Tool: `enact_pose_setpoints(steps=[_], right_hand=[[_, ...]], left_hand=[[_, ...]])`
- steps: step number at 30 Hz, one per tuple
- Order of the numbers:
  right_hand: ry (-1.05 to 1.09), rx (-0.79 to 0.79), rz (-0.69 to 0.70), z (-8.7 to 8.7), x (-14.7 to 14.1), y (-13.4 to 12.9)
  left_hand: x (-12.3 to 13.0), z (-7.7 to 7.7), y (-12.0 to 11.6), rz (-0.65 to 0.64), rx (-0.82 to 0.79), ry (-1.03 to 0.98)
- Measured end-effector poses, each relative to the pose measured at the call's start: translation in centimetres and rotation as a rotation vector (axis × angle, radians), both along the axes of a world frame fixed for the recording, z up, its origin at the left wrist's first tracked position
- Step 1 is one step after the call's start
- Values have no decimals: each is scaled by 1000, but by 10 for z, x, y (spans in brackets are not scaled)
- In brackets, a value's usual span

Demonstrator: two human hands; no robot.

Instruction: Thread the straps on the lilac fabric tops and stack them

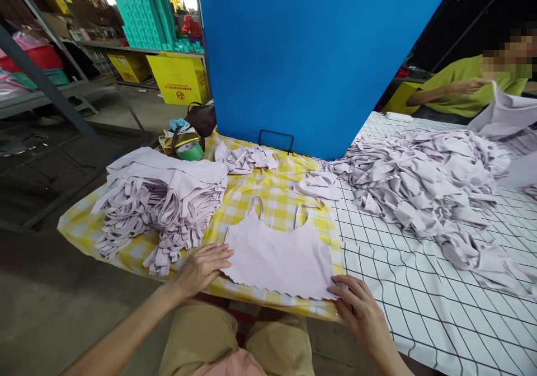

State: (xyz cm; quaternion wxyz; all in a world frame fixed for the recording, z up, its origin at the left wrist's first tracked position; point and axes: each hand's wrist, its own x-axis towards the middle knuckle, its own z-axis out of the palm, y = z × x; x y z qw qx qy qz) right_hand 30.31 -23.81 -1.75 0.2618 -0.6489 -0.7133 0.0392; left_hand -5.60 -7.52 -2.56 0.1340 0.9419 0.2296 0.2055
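A pale lilac camisole top [279,258] with thin straps and a wavy hem lies spread out at the table's front edge. My left hand [205,267] rests at its left side, the fingers stretched flat with their tips on the fabric's edge. At the lower right corner, my right hand [358,306] has its fingers bent over the hem, the corner between fingers and thumb. Left of the top sits a stack of matching camisoles [163,180], straps hanging toward me. Two crumpled lilac pieces, one a bunched garment [245,158] and one a folded garment [318,184], lie behind it.
A yellow checked cloth [268,183] covers the left part of the table, white grid-patterned cloth [377,275] the right. A large heap of lilac garments [423,174] lies there. A blue board [302,57] stands behind. Green tape [190,151] sits back left. Another person [461,88] handles fabric at far right.
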Motion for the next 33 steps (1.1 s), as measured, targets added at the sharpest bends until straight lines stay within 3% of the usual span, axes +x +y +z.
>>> enact_pose_setpoints(steps=[2, 4, 9, 11, 13, 17, 22, 27, 33], right_hand=[[51, 15, -21, 6, -1, 1], [129, 38, -55, 20, -2, 6], [388, 97, -91, 84, -20, 37], [491, 90, -38, 110, -38, 53], [580, 81, 45, 130, -61, 71], [667, 61, 203, 157, -110, 113], [643, 70, 320, 188, -157, 177], [681, 151, 390, 218, -188, 229], [714, 216, 394, 240, -206, 259]], left_hand=[[2, 7, 0, 23, -82, -65], [5, 23, 2, 75, -211, -153], [1, 100, 16, 275, -486, -381], [-13, 128, 26, 395, -493, -485], [-36, 145, 36, 546, -426, -627], [-94, 159, 59, 772, -319, -918], [-147, 177, 85, 792, -311, -1091], [-166, 201, 112, 747, -230, -1173], [-171, 220, 135, 671, -170, -1240]])
